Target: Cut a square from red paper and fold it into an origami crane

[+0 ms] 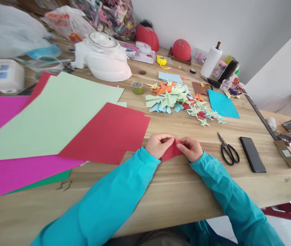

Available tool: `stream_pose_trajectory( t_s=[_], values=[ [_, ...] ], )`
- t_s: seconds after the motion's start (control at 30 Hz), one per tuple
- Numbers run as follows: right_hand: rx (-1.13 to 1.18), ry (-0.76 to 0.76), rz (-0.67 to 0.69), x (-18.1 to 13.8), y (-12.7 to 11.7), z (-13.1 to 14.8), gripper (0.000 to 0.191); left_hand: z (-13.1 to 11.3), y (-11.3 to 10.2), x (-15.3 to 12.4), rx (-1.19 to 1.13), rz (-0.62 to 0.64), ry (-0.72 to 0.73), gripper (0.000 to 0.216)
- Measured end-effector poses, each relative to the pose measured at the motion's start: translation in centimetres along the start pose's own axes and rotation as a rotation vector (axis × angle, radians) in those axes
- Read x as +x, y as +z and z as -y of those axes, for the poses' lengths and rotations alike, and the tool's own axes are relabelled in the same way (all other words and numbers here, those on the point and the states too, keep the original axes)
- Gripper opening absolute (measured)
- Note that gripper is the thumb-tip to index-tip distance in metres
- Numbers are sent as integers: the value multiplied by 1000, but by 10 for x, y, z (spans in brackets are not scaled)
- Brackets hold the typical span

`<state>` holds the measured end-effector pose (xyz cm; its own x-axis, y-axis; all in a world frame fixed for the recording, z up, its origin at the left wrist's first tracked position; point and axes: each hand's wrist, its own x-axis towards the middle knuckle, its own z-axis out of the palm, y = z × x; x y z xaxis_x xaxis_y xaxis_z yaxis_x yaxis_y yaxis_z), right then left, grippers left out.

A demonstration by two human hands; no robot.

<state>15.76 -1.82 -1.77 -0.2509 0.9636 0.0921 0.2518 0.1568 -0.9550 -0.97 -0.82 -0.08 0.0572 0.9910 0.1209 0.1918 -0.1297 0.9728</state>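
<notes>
Both hands pinch a small piece of red paper (170, 153) above the table, close in front of me. My left hand (158, 144) is closed on its left side, thumb along the top edge. My right hand (190, 149) grips the right side between thumb and fingers. A crease runs down the paper near its middle; part of it is hidden by the fingers. Larger red sheets (109, 133) lie left of my hands. To the right rest black-handled scissors (228, 150), apart from my right hand. Beyond my hands is a pile of folded paper pieces (169, 97).
A pale green sheet (58, 112) and magenta sheets (32, 174) spread over the left side. A phone (252, 154) lies at the right, with a blue sheet (223, 103) behind it. Farther back are a white hat-shaped object (104, 58), a yellow tape measure (161, 60) and red pincushions (181, 49).
</notes>
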Motion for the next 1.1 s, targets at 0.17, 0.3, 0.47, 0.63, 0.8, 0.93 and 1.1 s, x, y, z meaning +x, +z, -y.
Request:
stream_pose_trajectory(
  t_s=[0.17,0.3,0.47,0.63,0.8,0.93,1.1],
  values=[
    [-26,20,51,3,-3,3,37,-1,0,-1,-18,24,-2,19],
    [-45,37,37,4,-3,3,37,-1,0,-1,-19,32,2,19],
    [-27,38,42,3,-2,10,46,-2,1,-1,-19,5,6,21],
    [-27,47,10,3,-2,17,56,-3,4,-2,-19,-15,60,19],
    [68,132,-5,12,-3,13,59,-2,7,4,-13,-42,93,19],
    [149,181,6,21,-5,9,60,3,9,17,-10,-94,49,21],
    [227,173,-43,24,-3,3,54,11,10,26,-14,-101,26,24]
  ],
)
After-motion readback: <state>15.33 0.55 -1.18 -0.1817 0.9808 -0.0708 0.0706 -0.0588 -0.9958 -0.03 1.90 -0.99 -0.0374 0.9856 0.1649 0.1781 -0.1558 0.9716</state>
